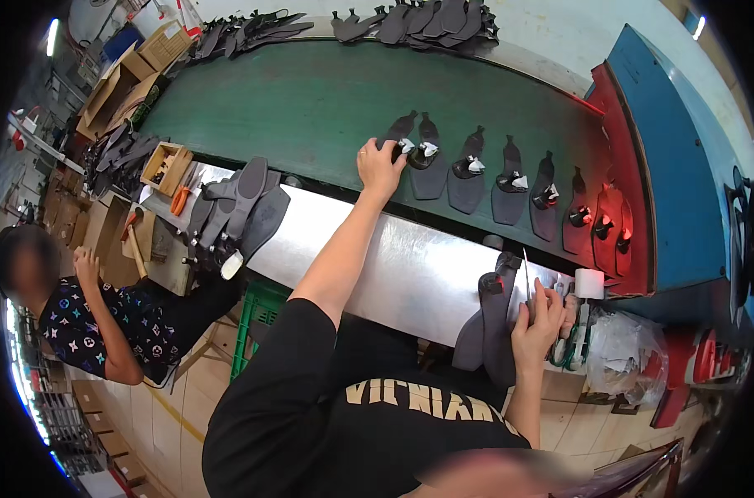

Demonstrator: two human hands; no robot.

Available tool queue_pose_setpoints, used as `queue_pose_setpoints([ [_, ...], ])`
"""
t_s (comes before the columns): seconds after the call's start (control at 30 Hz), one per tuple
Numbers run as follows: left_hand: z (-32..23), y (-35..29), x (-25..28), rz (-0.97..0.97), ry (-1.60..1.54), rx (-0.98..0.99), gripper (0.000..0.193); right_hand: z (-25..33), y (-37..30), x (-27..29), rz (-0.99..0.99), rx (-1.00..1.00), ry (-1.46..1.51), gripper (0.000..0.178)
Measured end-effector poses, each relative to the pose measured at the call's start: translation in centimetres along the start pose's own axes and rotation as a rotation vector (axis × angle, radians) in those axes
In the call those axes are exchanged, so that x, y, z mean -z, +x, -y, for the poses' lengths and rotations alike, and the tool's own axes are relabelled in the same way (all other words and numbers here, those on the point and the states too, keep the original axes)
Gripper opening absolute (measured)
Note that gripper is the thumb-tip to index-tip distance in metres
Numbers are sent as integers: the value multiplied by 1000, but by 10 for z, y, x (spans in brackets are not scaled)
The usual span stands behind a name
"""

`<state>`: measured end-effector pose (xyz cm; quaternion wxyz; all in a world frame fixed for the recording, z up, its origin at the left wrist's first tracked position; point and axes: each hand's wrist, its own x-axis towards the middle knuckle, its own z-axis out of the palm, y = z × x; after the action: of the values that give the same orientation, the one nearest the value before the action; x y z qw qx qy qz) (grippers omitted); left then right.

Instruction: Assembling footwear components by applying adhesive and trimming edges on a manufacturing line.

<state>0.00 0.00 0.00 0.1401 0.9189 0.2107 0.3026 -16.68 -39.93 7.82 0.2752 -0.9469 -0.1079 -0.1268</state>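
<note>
Head view: your left hand [380,168] is at the leftmost dark sandal piece [401,126] in the row on the green belt [302,108].
Its fingers curl at the piece's near end, by a white scrap [407,145]; whether they pinch or merely rest cannot be told. Your right hand [536,328] closes around a slim pointed tool [526,270], beside dark soles [499,332] on the metal tabletop [410,249]. The piece appears light, flexible, probably neither slippery nor fragile; hold it by its flat edges.
</note>
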Motion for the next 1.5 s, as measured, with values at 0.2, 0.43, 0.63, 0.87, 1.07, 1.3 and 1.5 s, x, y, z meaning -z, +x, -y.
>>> queue_pose_setpoints([
  [0.2,2,7,93,-143,-662,71,29,35,-11,14,-165,125,370,30],
  [0.43,-60,-131,236,852,-1428,427,27,79,-3,-27,379,35,1789,53],
  [0.63,-61,-190,258,814,-1684,489,26,114,-1,12,412,14,1787,29],
  [0.87,-54,-210,271,670,-1673,502,30,110,-43,34,448,85,1147,31],
  [1.07,-58,-217,276,664,-1621,445,33,119,-53,39,355,147,1008,47],
  [1.3,-62,-215,277,672,-1570,424,34,116,-51,35,325,245,943,41],
  [1.5,-60,-216,273,691,-1562,439,32,112,-51,34,385,240,940,40],
])
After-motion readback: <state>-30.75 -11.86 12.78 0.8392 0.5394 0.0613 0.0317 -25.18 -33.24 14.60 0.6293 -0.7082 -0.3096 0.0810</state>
